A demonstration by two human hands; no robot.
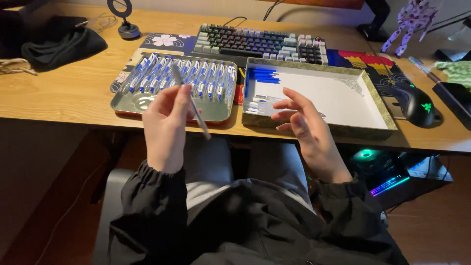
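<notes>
Your left hand (167,125) pinches a slim grey pen (191,102), held slanting above the bench (64,93) edge; your right hand (306,130) hangs open and empty, fingers spread, just before the white box (343,98); beyond the pen lies a metal tray (142,103) of blue-and-white pens (186,76); a keyboard (260,43) sits behind.

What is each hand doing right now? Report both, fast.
Left hand: closed on a thin pen part, held between the fingers.
Right hand: open, fingers spread, holding nothing.
</notes>
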